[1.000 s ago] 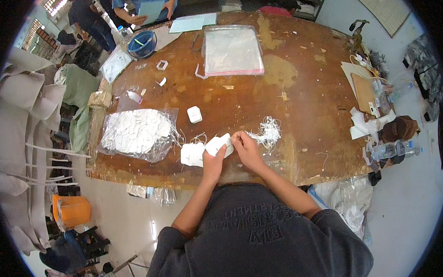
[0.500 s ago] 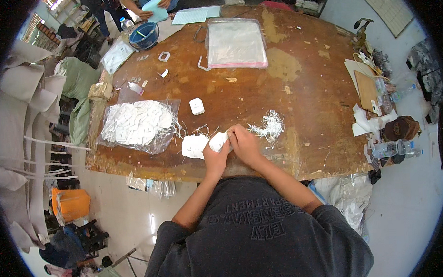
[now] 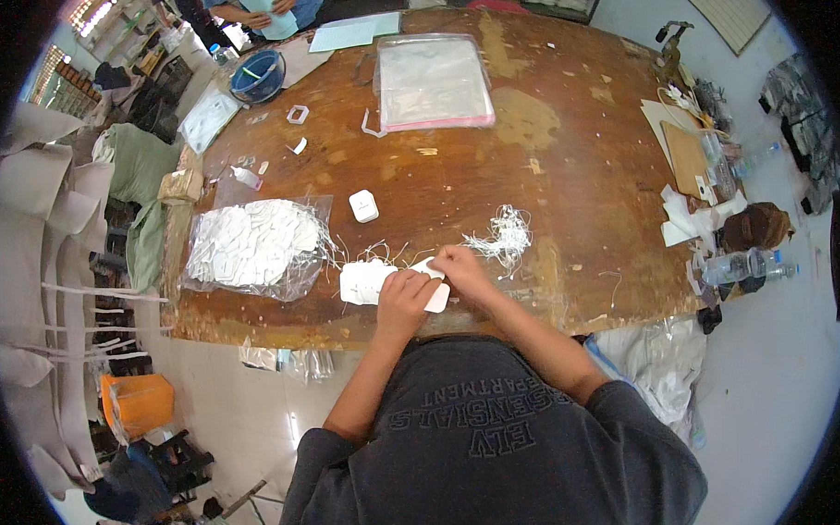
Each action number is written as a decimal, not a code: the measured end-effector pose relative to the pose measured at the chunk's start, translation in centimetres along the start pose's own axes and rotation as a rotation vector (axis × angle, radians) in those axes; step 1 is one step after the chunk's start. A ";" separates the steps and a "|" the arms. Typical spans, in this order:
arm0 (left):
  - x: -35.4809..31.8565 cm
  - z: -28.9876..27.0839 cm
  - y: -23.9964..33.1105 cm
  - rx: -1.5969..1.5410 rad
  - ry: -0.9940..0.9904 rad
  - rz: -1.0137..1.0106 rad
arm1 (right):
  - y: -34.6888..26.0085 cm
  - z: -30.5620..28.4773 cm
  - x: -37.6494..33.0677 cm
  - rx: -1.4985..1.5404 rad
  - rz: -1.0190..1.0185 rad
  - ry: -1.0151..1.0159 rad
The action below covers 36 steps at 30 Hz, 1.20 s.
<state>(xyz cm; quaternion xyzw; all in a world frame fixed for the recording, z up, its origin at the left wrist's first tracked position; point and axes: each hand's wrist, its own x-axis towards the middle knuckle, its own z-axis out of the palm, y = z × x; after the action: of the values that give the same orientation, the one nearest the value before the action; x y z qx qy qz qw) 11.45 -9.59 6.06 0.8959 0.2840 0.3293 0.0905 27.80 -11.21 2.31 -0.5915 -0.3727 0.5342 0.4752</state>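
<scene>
My left hand (image 3: 405,296) and my right hand (image 3: 457,266) meet over a white paper tag (image 3: 434,286) at the near edge of the brown wooden table (image 3: 546,165); both grip it. A small stack of white tags (image 3: 363,281) lies just left of my left hand. A tangle of white strings (image 3: 507,236) lies just right of my right hand. Further left sits a clear plastic bag full of white tags (image 3: 248,245).
A small white block (image 3: 363,206) sits beyond the tags. A clear flat bag with a pink edge (image 3: 430,82) lies at the far side, a blue bowl (image 3: 253,76) at the far left. Another person's hands (image 3: 267,1) hold a pale sheet. Bottles (image 3: 744,268) and boards stand right.
My hands have stayed together on the tag at the table's near edge, shifting slightly. The view has tipped a little, so the table sits higher in the picture.
</scene>
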 end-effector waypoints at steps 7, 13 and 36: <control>-4.0 2.3 -4.8 -0.688 0.148 -1.029 | 2.5 -7.1 6.8 -0.689 -0.189 0.386; -7.9 1.8 -8.6 -0.744 0.495 -1.257 | 5.4 -10.9 8.1 -1.352 -0.272 0.292; 1.1 0.4 -1.6 -1.235 -0.040 -0.997 | -4.5 -9.6 -1.4 0.320 -0.291 0.421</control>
<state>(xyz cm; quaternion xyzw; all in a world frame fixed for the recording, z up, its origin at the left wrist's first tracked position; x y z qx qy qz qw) 11.67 -7.68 5.77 0.4567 0.4162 0.3319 0.7128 37.37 -12.93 6.83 -0.5472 -0.2580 0.3780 0.7008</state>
